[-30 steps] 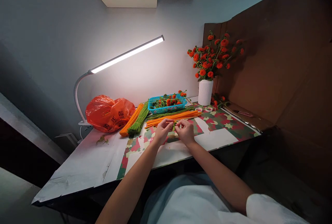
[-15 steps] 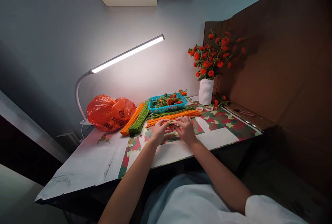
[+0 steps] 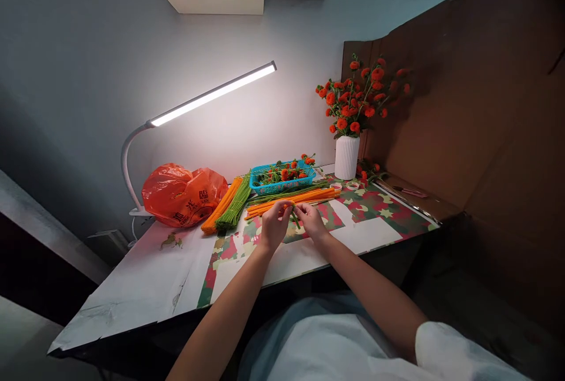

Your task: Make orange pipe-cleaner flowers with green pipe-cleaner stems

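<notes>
Both hands meet over the patterned mat, fingertips close together around a small green stem [image 3: 296, 219]. My left hand [image 3: 276, 225] is closed, pinching the stem's upper end. Beside it my right hand [image 3: 311, 221] also has its fingers pressed on the green piece. The stem's lower part slants down between the hands. Just behind them lie orange fuzzy sticks [image 3: 315, 195] and darker green ones. A thick green bundle [image 3: 235, 206] and an orange bundle [image 3: 220, 209] rest to the left.
A blue basket [image 3: 282, 185] of orange flowers stands behind the sticks. An orange plastic bag [image 3: 176, 195] and a lit lamp [image 3: 214, 95] are at left. A white vase [image 3: 346, 157] with orange flowers stands back right, near tape rolls [image 3: 352, 185] and a cardboard wall [image 3: 463, 92].
My left hand has turned more upright, with its fingers pinched. The green piece now hangs down as a stem between the hands. The whole view has shifted slightly.
</notes>
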Available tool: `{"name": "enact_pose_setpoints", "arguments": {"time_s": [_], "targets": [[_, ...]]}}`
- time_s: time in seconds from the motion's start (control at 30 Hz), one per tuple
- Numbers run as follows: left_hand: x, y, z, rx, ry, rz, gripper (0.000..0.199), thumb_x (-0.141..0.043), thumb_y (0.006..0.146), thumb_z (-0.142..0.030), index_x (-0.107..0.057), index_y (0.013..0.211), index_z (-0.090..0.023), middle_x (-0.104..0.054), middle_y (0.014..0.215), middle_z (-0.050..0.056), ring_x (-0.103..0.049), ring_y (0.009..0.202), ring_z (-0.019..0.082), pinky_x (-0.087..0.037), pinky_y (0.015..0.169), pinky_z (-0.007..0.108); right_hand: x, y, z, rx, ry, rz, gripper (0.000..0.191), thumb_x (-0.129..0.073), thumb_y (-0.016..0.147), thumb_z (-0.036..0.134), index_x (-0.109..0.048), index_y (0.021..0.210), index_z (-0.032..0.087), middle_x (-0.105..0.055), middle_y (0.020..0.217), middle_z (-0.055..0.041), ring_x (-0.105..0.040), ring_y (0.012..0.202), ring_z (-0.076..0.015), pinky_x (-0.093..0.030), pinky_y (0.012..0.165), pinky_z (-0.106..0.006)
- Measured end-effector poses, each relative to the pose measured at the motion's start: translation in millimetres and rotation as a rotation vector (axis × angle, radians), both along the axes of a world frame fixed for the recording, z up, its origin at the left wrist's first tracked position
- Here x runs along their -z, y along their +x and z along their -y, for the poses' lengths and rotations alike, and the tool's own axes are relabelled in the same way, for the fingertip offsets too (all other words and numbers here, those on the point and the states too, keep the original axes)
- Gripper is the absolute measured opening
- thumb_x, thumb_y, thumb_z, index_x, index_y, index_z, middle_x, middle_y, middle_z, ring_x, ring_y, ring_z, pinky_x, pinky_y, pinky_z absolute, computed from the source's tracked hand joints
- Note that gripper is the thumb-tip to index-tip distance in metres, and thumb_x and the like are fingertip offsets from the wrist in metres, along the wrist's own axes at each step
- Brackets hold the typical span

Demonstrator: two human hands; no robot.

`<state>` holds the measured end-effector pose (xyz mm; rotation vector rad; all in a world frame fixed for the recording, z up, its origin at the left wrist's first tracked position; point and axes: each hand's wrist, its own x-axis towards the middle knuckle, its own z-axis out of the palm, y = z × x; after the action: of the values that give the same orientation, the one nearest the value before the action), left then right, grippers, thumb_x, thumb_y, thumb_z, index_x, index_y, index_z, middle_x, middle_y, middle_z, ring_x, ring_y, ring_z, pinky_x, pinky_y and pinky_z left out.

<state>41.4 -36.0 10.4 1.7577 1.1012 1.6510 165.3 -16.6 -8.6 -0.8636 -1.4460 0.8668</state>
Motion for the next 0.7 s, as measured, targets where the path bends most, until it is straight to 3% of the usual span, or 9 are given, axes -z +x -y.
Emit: {"name": "enact_pose_setpoints", "arguments": {"time_s": [0.1,0.17,0.23,0.33,0.4,0.53,0.7], "targets": [[0.7,-1.3,1.2,-0.020,0.057,-0.048,0.012,-0.071,0.072,-0.030,-0.068,0.081,-0.024,-0.070,0.087,0.006,-0.064,0.083,0.020,-0.049,0.082,0.032,2.3,-1.6,-4.7,-0.188,-0.175,-0.151,0.047,-0.058,0.069,0.065,-0.053,0.059,0.019,-0.045,0.050,0.0039,-0.038,0.045,-0.0100,-0.031,0.043,-0.024],[2.0,-1.0,-0.5,-0.021,0.042,-0.021,0.013,-0.070,0.073,-0.031,-0.067,0.083,-0.023,-0.069,0.084,0.005,-0.065,0.080,0.019,-0.050,0.079,0.031,1.5,-1.0,-4.4,-0.199,-0.204,-0.174,0.047,-0.061,0.067,0.064,-0.054,0.058,0.018,-0.045,0.048,0.0039,-0.036,0.043,-0.0091,-0.030,0.041,-0.023],[3.5,-0.2,-4.2,0.009,-0.034,0.070,0.018,-0.068,0.074,-0.035,-0.065,0.085,-0.021,-0.068,0.078,0.003,-0.064,0.071,0.016,-0.051,0.070,0.029,-1.4,1.3,-1.0,-0.086,-0.128,-0.145,0.041,-0.061,0.071,0.057,-0.060,0.064,0.017,-0.053,0.054,0.0010,-0.043,0.047,-0.0105,-0.036,0.045,-0.024],[4.7,0.1,-10.5,0.098,-0.266,0.280,0.032,-0.072,0.069,-0.041,-0.061,0.087,-0.018,-0.065,0.067,0.001,-0.062,0.058,0.014,-0.052,0.059,0.027,-7.3,6.6,8.2,0.210,0.156,0.023,0.020,-0.061,0.077,0.038,-0.066,0.074,0.019,-0.063,0.073,-0.0031,-0.054,0.065,-0.0152,-0.045,0.061,-0.028],[4.4,-1.2,-13.4,0.149,-0.427,0.399,0.038,-0.076,0.064,-0.041,-0.060,0.087,-0.015,-0.064,0.066,0.001,-0.061,0.054,0.012,-0.053,0.058,0.026,-9.8,9.8,13.9,0.309,0.331,0.176,0.010,-0.061,0.079,0.027,-0.068,0.079,0.020,-0.063,0.078,-0.0039,-0.056,0.076,-0.0183,-0.045,0.070,-0.031],[2.4,-4.5,-13.9,0.218,-0.574,0.509,0.039,-0.081,0.058,-0.037,-0.061,0.083,-0.014,-0.064,0.067,0.001,-0.059,0.049,0.009,-0.052,0.054,0.024,-9.2,12.4,17.8,0.352,0.449,0.387,0.014,-0.060,0.081,0.019,-0.071,0.087,0.025,-0.062,0.084,-0.0043,-0.054,0.083,-0.0207,-0.043,0.076,-0.034],[-0.8,-7.3,-10.1,0.269,-0.653,0.427,0.031,-0.076,0.064,-0.038,-0.060,0.076,-0.014,-0.061,0.061,0.000,-0.059,0.048,0.010,-0.050,0.048,0.022,-6.0,12.7,15.0,0.374,0.490,0.536,0.016,-0.060,0.084,0.020,-0.073,0.088,0.028,-0.062,0.088,-0.0036,-0.051,0.082,-0.0209,-0.037,0.074,-0.034]]}}
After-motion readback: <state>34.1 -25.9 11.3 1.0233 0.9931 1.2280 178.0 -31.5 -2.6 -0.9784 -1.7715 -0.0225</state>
